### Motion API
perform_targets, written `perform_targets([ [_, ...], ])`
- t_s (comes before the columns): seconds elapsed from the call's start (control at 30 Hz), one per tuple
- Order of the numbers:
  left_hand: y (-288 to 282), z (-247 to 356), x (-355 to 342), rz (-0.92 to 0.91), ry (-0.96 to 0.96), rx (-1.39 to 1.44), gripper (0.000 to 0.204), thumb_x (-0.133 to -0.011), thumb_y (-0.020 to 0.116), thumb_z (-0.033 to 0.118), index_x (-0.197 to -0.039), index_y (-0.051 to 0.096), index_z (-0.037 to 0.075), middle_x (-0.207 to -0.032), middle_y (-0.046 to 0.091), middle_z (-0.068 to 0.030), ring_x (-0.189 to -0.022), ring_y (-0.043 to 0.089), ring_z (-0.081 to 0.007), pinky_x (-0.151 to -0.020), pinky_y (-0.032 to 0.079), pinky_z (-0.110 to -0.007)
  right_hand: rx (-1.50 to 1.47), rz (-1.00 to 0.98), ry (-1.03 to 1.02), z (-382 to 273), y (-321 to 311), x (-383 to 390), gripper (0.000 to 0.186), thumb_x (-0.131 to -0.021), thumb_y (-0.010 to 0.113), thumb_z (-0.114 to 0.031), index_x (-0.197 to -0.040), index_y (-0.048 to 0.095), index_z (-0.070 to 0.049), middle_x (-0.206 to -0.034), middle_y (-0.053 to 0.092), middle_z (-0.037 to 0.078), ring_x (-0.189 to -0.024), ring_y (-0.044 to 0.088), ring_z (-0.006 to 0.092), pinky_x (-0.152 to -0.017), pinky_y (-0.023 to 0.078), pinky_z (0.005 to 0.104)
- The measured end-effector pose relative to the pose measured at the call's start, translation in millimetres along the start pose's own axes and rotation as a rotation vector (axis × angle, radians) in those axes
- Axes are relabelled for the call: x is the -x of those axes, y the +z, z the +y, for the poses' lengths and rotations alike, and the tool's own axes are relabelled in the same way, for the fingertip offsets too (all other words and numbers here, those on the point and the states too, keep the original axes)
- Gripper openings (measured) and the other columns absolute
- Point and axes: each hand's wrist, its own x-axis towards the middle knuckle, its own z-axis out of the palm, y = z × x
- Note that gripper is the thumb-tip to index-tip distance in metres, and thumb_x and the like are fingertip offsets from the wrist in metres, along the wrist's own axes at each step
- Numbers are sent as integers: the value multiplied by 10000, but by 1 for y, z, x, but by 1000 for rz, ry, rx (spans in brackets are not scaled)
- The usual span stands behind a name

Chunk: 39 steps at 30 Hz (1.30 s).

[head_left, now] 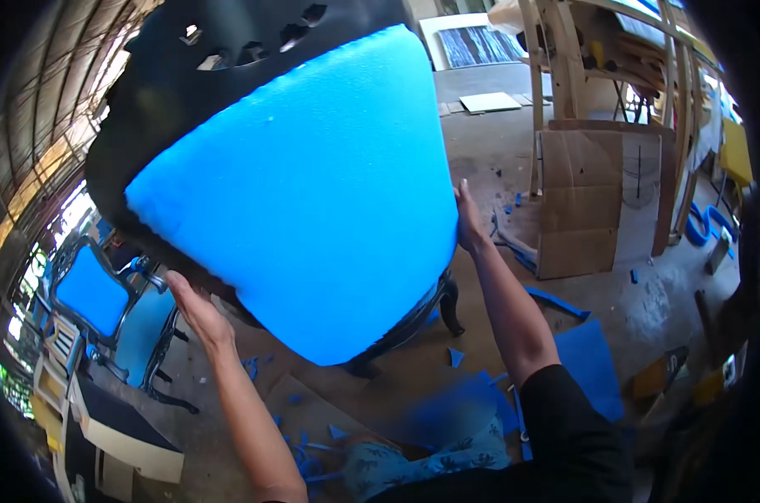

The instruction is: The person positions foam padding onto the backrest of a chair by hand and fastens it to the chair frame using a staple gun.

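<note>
A large bright blue, foam-like pad (300,189) fills the middle of the view on a dark chair frame (137,117) with carved cut-outs at its top and a curved leg behind the pad's lower right. My left hand (197,312) holds the frame at its lower left side, with the thumb and fingers partly overlapping. My right hand (470,220) grips the right edge of the padded piece, thumb upward, other fingers mostly hidden behind it.
Another carved black chair (91,289) with blue padding stands at left, beside a cream-and-black piece (120,419). Blue offcuts (581,360) litter the concrete floor (656,318). Cardboard (577,201) leans on timber framing (564,59) at right. Flat boards (489,102) lie behind.
</note>
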Motion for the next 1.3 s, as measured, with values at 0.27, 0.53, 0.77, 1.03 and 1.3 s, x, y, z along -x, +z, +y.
perform_targets([
  [0.27, 32, -21, -14, 147, 150, -145, 817, -1058, 212, 573, -1492, 304, -113, -1568, 297, -276, -1424, 354, -370, -1189, 271, -417, -39, -9, 14, 2, 0, 10, 759, -1053, 203, -604, -1374, 546, -8, -1292, 630, 115, -1136, 587, 224, -1018, 441, 364],
  [0.53, -40, -23, -64, 156, 162, -370, 848, -1022, 147, 640, -1344, 574, -19, -1305, 606, -223, -1157, 607, -367, -985, 487, -485, 143, 0, 37, 1, 35, 84, 845, -1018, 195, -677, -1424, 504, -3, -1407, 551, 156, -1307, 476, 266, -1122, 326, 426],
  [0.77, -85, -71, -103, 72, 31, -314, 650, -1040, 352, 501, -1238, 609, -62, -1265, 622, -215, -1125, 632, -333, -915, 557, -444, 302, -188, 145, -15, 16, 164, 833, -1023, 178, -661, -1461, 462, -12, -1508, 463, 135, -1389, 409, 274, -1167, 281, 422],
  [1.03, -140, 43, -70, 239, 249, -459, 454, -1014, 580, 299, -1267, 564, -77, -1221, 634, -228, -1133, 619, -335, -880, 550, -393, 1189, 509, 596, 26, -294, 468, 395, -961, 580, -431, -720, 595, -118, -638, 563, 16, -613, 547, 145, -544, 426, 345],
  [1.3, 30, 130, 90, -293, 1283, -1015, 521, -1018, 540, 349, -1484, 473, 126, -1588, 278, -225, -1474, 232, -433, -1178, 199, -586, 1419, 1072, 855, 120, -270, 674, 376, -933, 596, -257, -1131, 630, 62, -1214, 626, 278, -1068, 623, 425, -870, 500, 500],
])
